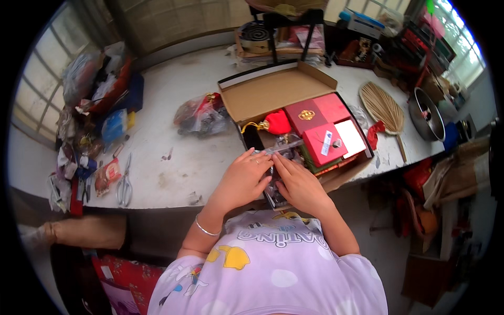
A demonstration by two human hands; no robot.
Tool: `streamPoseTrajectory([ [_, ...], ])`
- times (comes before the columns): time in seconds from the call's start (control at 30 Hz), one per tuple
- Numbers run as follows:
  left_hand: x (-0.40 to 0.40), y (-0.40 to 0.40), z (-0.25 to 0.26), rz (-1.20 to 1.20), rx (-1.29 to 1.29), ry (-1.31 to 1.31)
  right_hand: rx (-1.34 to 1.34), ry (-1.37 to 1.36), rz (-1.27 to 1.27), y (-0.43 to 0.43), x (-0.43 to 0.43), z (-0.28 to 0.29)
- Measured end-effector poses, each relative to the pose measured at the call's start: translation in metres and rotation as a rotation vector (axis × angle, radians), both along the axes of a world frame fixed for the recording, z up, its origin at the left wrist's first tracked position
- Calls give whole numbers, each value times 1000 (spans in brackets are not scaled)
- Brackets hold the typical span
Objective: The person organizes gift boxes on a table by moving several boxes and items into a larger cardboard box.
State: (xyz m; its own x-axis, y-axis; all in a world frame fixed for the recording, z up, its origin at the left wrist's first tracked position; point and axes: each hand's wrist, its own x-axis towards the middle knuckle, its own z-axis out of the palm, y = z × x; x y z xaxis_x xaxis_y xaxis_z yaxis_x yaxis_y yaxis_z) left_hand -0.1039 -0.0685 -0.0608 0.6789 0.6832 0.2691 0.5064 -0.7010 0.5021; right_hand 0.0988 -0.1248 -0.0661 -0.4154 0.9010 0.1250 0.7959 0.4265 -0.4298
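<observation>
Both hands rest over the near left part of an open cardboard box (275, 71). My left hand (244, 175) and my right hand (297, 183) meet at the fingertips on a clear plastic bag (285, 147); whether the fingers grip it is hard to tell. Inside the box, a red drawstring pouch (277, 122) with a yellow cord lies behind the hands. To its right are a dark red box with a gold emblem (306, 115), a pink-red box (325, 145) with a label, and a white-topped box (349, 138). The bag's contents are mostly hidden.
Left of the box lies a filled plastic bag (202, 118). Scissors (124, 189), a red packet (107, 177) and piled bags (82, 78) are at the table's left. A palm-leaf fan (382, 106) and a metal bowl (426, 114) lie right; a black chair back (293, 19) stands behind.
</observation>
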Motion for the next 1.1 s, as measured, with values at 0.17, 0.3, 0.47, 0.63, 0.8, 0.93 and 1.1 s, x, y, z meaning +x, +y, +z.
streamPoseTrajectory([
  [0.17, -40, 28, 8, 267, -166, -265, 76, -24, 77, 4, -2, 8],
  [0.3, -78, 97, -35, 571, -51, -189, 49, 52, 68, 5, -5, 5],
  [0.47, -145, 200, -121, 785, 683, -80, 69, 246, -1, 9, -2, 22],
  [0.63, -146, 182, -54, 927, 246, -479, 130, 472, -161, 9, 17, 35],
  [0.8, -95, 117, 13, 470, -278, -1022, 146, 700, -212, 22, 17, 34],
  [0.93, -15, 66, 8, 320, -710, -1222, -119, 1003, -184, 32, -7, 25],
  [1.1, 16, 66, -8, 306, -635, -1101, -314, 1088, -304, 35, -8, 19],
])
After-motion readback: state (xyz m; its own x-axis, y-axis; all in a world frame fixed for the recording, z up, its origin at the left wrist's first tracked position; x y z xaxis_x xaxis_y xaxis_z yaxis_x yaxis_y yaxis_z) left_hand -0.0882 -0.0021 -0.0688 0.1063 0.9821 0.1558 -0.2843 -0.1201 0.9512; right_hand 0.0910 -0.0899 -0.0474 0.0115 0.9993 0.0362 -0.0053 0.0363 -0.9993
